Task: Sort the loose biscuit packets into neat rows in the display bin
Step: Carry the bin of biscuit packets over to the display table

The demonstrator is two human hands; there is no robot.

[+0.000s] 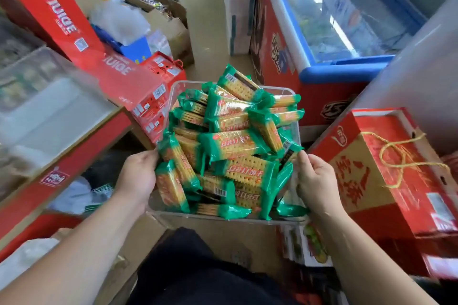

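L hand (pixel 137 176): grips left wall of clear display bin (pixel 177 89).
R hand (pixel 316 182): grips right wall, thumb up.
Biscuit pkts (pixel 233 142): green, heaped criss-cross in bin (some poke over far rim).
Beyond: red carton (pixel 386 176) at right, freezer (pixel 347 15) behind.

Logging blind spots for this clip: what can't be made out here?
Head view:
Floor of the bin and lower packets: buried under the heap.
What the left hand and right hand grip: fingertips hidden by packets.
Inside the freezer: glare on the lid.
Left shelf: blurred.
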